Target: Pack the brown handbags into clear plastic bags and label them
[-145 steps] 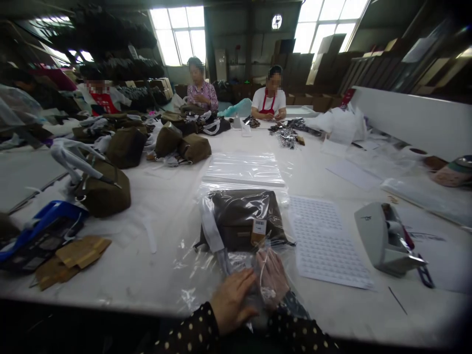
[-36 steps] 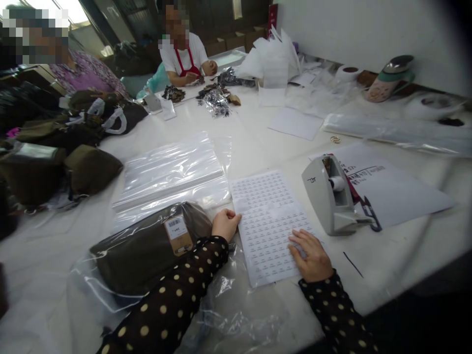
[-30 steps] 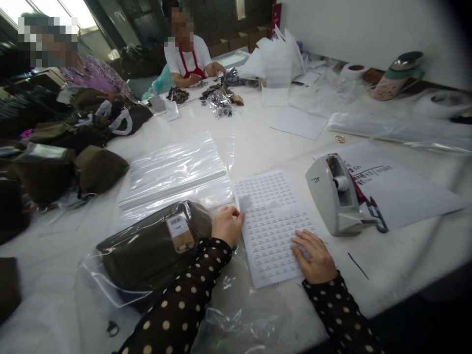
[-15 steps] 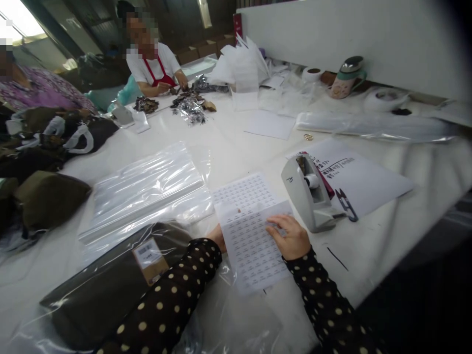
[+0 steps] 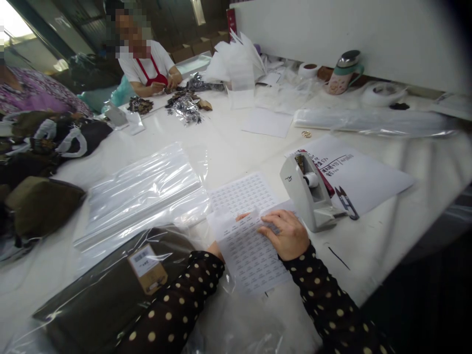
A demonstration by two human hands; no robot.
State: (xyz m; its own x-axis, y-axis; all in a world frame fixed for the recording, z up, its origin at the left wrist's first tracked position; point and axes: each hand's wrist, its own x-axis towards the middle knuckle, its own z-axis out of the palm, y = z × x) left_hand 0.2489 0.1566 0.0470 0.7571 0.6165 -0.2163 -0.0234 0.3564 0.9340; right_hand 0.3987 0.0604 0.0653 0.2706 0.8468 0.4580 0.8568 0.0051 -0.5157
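Note:
A white sheet of small printed labels (image 5: 254, 255) is held up in front of me, its upper edge bent. My left hand (image 5: 217, 249) reaches behind it and holds it from below; most of its fingers are hidden, and one fingertip shows over the upper edge. On the printed side, my right hand (image 5: 289, 233) has thumb and fingers pinched together at the sheet's upper right. A second label sheet (image 5: 241, 191) lies flat just beyond. Left of my hands rests a dark olive fabric item (image 5: 99, 290) in a clear plastic bag, with a barcoded hang tag (image 5: 147, 268).
A grey tape dispenser (image 5: 309, 196) stands right of my hand, beside thread snips (image 5: 346, 202) and a handwritten paper (image 5: 372, 172). Clear plastic bags (image 5: 143, 189) lie left, near dark fabric goods (image 5: 44, 201). A co-worker (image 5: 151, 69) works across the table; another person sits far left.
The sheet's upper edge has bent, and a left fingertip now shows over it. My right hand has shifted slightly left. The view has turned a little.

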